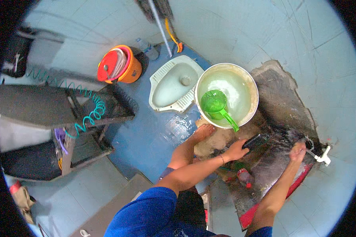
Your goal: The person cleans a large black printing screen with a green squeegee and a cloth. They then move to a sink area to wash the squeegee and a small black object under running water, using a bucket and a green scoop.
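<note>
The left hand [236,150] is closed around a dark brush [256,141], and the brush rests on a wet dark cloth [273,158] spread on the floor. The right hand [298,151] presses down on the same cloth, close to a white tap [324,157]; I cannot tell if its fingers are curled or flat (the hand is small and a bit blurry). A bare foot [201,132] stands just beside the left hand. Behind the hands sits a big white basin [251,85] full of water, with a green scoop [216,106] floating in it. Next to the basin is a white floor toilet [174,83]. An orange bucket [128,69] stands farther left on the blue floor [146,138].
</note>
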Demonstrator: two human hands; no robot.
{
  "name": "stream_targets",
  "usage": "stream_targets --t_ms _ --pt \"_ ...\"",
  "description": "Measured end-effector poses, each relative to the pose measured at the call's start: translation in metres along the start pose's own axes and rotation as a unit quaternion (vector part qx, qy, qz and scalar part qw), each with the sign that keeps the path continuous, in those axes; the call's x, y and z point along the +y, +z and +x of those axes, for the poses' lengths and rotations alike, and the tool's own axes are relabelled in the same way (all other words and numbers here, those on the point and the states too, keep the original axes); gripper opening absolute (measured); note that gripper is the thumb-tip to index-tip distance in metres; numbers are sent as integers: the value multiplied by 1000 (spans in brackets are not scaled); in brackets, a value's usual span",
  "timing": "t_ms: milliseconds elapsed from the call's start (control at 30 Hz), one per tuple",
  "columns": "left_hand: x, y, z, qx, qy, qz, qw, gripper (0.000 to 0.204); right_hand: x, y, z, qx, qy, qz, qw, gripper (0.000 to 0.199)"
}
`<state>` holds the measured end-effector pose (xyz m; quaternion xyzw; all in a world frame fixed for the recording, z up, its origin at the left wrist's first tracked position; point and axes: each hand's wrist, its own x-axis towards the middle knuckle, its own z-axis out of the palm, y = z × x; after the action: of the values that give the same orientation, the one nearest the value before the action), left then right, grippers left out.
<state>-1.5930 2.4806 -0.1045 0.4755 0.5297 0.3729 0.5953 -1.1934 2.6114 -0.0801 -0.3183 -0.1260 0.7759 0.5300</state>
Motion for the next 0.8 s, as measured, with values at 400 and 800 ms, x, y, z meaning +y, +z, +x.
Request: stream_targets --t_ms 400,800 --pt "56 -21 -118 111 -75 -270 953 34 219 177 -83 138 37 -555 820 56" --pt "124 -148 -240 302 -199 -162 918 46 329 339 -138 18 206 -363 908 48"
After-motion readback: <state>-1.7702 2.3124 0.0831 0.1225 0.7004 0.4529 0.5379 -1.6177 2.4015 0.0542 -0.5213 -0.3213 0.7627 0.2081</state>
